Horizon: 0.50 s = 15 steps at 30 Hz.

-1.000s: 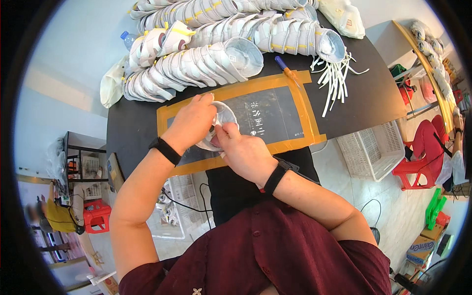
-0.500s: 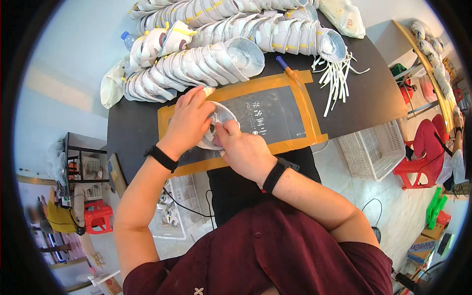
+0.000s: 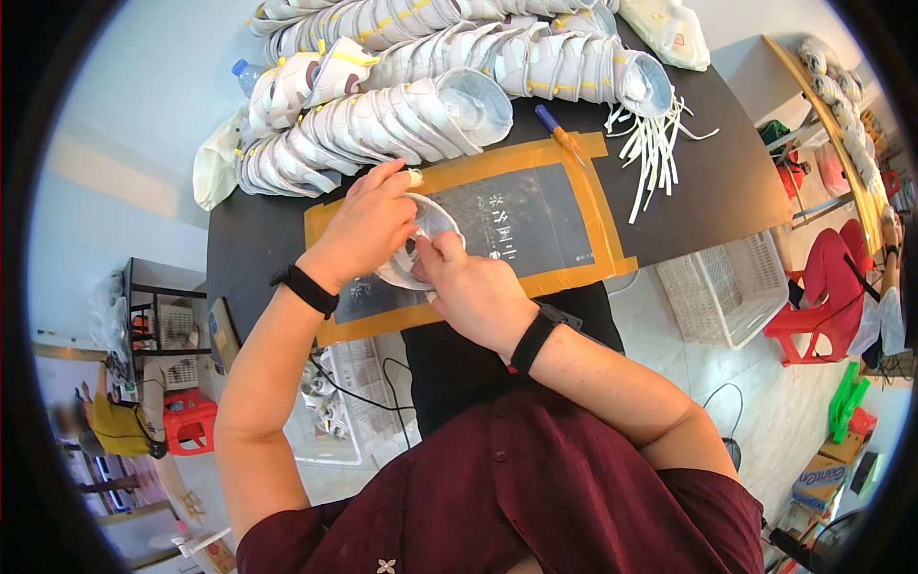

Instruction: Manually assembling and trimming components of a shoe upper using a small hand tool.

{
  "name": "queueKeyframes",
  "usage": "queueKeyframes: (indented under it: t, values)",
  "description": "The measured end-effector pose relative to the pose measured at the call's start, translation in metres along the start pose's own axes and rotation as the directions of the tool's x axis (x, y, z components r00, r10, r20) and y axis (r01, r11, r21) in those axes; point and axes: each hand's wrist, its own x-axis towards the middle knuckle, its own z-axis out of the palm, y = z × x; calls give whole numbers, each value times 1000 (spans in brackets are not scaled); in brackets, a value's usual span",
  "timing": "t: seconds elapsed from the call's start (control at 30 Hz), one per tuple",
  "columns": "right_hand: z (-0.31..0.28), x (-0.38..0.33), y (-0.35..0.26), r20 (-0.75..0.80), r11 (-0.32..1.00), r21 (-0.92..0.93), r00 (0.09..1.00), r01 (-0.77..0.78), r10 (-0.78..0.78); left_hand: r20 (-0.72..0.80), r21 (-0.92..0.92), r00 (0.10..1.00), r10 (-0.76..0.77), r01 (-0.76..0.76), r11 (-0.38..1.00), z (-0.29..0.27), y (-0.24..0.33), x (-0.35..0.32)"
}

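Note:
A pale grey-white shoe upper (image 3: 442,222) rests over a dark sheet edged with brown tape (image 3: 602,215), its rounded opening facing up. My left hand (image 3: 368,228) lies along its left side with bent fingers closed at the rim; a light wrapping covers one fingertip. My right hand (image 3: 478,289) grips the near right edge, thumb and fingers pinched inside the opening. Between my fingers, the upper's inner part is mostly hidden. Just beyond my hands lies a nested row of similar shoe uppers (image 3: 382,126).
An orange-and-blue-handled tool (image 3: 564,139) lies by the tape's far edge. Thin white strips (image 3: 650,158) hang at the table's right, beside more stacked uppers (image 3: 564,69). A white plastic crate (image 3: 732,287) stands on the floor at right, another crate (image 3: 359,407) below left.
My left hand and wrist have shifted slightly left along the upper. My right hand keeps nearly the same grip, and the upper stays in place.

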Motion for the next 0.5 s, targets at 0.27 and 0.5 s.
queueKeyframes:
  t: [0.27, 0.5]
  values:
    - [-4, 7, -6, 165, 994, -6, 981, -107, 106, -27, -6, 997, -77, 76, 997, 2, -1, 3]
    - [-1, 12, -4, 71, 995, -60, 994, -83, 87, 48, 94, 990, -134, 129, 987, 0, 6, 12]
